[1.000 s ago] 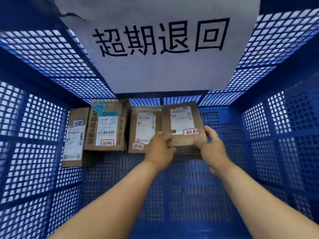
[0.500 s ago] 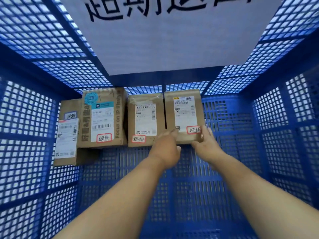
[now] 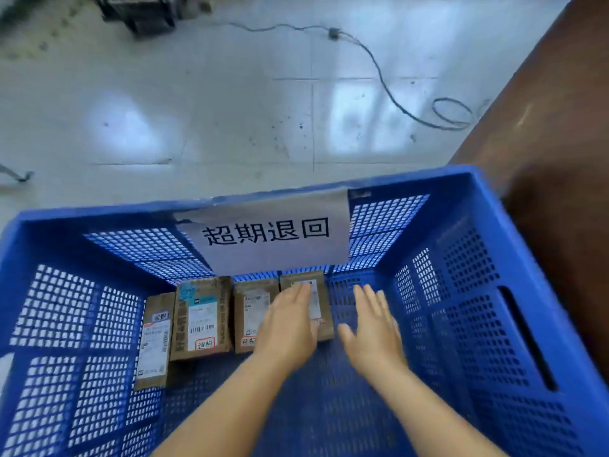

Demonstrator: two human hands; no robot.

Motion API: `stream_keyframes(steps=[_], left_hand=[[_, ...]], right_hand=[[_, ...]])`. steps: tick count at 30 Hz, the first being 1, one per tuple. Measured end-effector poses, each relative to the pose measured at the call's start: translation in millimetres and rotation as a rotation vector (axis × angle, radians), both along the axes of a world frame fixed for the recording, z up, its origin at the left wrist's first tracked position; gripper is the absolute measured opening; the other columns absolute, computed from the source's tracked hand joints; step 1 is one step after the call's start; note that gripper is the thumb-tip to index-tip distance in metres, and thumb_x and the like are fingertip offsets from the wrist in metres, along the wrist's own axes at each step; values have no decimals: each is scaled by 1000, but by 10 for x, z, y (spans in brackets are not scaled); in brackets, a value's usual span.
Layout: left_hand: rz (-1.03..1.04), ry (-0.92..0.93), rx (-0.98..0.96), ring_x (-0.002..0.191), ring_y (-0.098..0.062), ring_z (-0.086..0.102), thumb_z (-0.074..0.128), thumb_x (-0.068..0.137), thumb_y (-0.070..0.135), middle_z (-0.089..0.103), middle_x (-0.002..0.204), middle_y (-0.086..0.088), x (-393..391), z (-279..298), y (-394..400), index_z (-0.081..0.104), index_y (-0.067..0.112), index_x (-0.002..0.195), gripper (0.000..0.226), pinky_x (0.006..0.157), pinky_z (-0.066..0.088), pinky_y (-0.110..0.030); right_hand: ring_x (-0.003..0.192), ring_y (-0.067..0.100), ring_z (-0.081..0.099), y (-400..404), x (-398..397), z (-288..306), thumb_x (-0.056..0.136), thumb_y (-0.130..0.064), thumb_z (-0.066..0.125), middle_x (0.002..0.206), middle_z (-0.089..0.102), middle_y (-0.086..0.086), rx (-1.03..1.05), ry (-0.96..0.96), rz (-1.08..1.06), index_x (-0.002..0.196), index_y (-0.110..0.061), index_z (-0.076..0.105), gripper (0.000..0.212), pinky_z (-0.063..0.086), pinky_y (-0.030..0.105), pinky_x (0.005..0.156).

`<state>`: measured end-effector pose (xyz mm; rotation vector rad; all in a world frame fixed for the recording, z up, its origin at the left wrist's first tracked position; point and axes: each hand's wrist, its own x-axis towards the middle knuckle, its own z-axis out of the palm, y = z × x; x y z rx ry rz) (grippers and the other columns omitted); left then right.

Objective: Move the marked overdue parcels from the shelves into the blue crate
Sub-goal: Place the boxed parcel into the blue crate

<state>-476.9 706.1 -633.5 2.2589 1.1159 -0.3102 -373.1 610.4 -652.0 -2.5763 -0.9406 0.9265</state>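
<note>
Your left hand [image 3: 290, 328] lies flat with straight fingers over the rightmost brown cardboard parcel [image 3: 321, 305]. Your right hand [image 3: 372, 331] is spread open beside it, holding nothing. Four parcels sit along the big blue plastic crate's [image 3: 514, 324] far wall.

A pale tiled floor [image 3: 197, 127] is seen carrying a blue crate [image 3: 494, 324], with a dark cable [image 3: 385, 84] trailing loose across the tiles beyond it. On the crate's perforated bottom, four brown parcels [image 3: 201, 318] are lying flat in a row against the far wall, side by side. A white paper sign [image 3: 270, 235] is being held on that wall above them.
</note>
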Motion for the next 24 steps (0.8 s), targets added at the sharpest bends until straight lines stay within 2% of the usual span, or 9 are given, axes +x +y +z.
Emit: stream_keyframes(steps=[3, 10, 16, 21, 24], left_hand=[[-50, -30, 39, 146, -14, 8, 48, 96, 31, 10, 160, 3, 196, 666, -16, 8, 18, 153, 70, 117, 9, -29], [-174, -175, 133, 145, -15, 15, 48, 97, 33, 16, 158, 1, 380, 2017, -254, 11, 17, 152, 68, 117, 14, -29], [-309, -279, 168, 138, -17, 31, 50, 95, 31, 35, 150, 0, 274, 2924, -681, 33, 13, 143, 54, 112, 24, -29], [-486, -376, 166, 145, -16, 17, 50, 96, 33, 20, 158, 1, 178, 3504, -1259, 19, 16, 151, 65, 117, 14, -29], [-568, -439, 161, 145, -16, 16, 50, 96, 33, 20, 157, 2, 160, 3824, -1622, 18, 16, 151, 66, 118, 16, -31]], right_hand=[[148, 15, -9, -58, 127, 648, 97, -34, 48, 161, -4, -5, 51, -65, -25, 153, -21, 5, 72, 6, 36, 118], [148, 14, -9, -383, 275, 1969, 97, -37, 48, 161, -3, -4, 172, -140, -139, 153, -20, 3, 74, 3, 36, 119], [149, 15, -4, -922, 47, 2875, 96, -34, 50, 161, 6, -3, 251, -227, -276, 153, -18, 9, 72, 9, 38, 121], [149, 15, -3, -1580, -254, 3537, 97, -34, 50, 161, 9, -3, 305, -305, -424, 153, -17, 11, 70, 10, 35, 120], [149, 14, -2, -2005, -397, 3894, 97, -35, 50, 161, 9, -3, 320, -373, -509, 153, -17, 11, 70, 9, 35, 120]])
